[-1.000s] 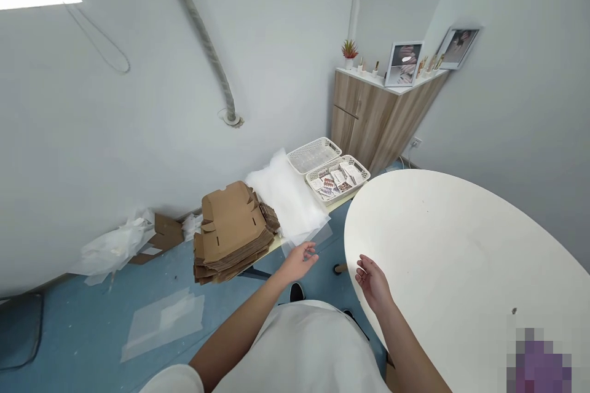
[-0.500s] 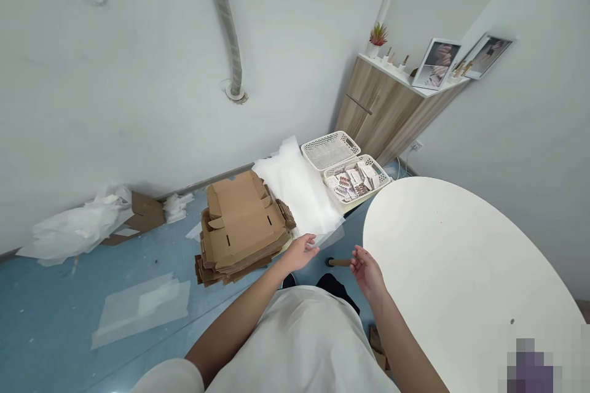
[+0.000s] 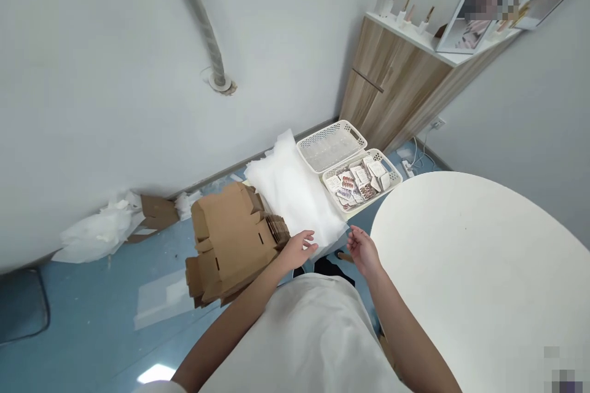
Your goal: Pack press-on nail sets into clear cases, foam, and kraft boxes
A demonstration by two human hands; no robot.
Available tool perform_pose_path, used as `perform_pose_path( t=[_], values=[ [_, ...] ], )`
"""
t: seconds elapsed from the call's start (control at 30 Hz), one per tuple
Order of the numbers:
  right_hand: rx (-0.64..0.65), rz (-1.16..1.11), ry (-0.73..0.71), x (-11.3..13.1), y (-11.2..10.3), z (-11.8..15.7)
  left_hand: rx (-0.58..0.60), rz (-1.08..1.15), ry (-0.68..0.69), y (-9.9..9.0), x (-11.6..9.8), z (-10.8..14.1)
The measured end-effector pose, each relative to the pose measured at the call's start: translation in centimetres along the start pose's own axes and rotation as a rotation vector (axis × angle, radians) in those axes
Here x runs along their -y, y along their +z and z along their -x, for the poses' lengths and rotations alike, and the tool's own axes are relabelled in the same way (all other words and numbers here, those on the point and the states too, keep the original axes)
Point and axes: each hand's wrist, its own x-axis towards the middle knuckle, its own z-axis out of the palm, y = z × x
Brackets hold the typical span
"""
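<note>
Two bare hands are held out before a stack of soft, fluffy white sheets lying on a low desk (image 3: pixel 354 214). The left hand (image 3: pixel 298 250) hovers by the near edge of the white sheets (image 3: pixel 295 187), its grip spread, thumb apart from loosely bent fingers; the right hand (image 3: pixel 363 250) hangs close to the curved rim of a smooth white table (image 3: pixel 470 270), fingers curled — whether they press together or pinch anything cannot be told. Flat brown cardboard boxes (image 3: pixel 237 227), slotted and tabbed, are piled left of the sheets. Beyond sit two perforated white baskets (image 3: pixel 374 198), the nearer filled with small printed cards (image 3: pixel 357 183), their lettering too small to read. The left forearm covers a corner of the cardboard, the load hides most of the desk, and the table runs out of frame at right — its lower corner pixelated, as is part of a framed picture (image 3: pixel 470 34) atop the wood-grain cabinet (image 3: pixel 403 70).
</note>
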Motion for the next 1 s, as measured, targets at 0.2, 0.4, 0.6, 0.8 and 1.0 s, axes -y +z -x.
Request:
perform_pose_path(
  t=[0.2,0.4,0.6,0.8,1.0],
  values=[
    [0.046,0.25,-0.151,3.8,0.8,-5.9,0.017,-0.156,0.017,-1.3,-4.2,-5.5],
    [0.17,0.868,-0.282,5.9,0.7,-11.3,0.063,-0.479,0.153,-0.9,-7.2,-10.7],
    [0.248,1.286,-0.427,6.3,3.2,-16.1,0.105,-0.749,0.154,0.0,-8.3,-16.0],
    [0.314,1.472,-0.474,5.4,5.5,-20.2,0.149,-0.925,0.13,1.4,-7.7,-19.8],
    [0.272,1.512,-0.423,4.7,5.7,-21.6,0.134,-0.993,0.039,2.9,-6.2,-21.2]
  ],
)
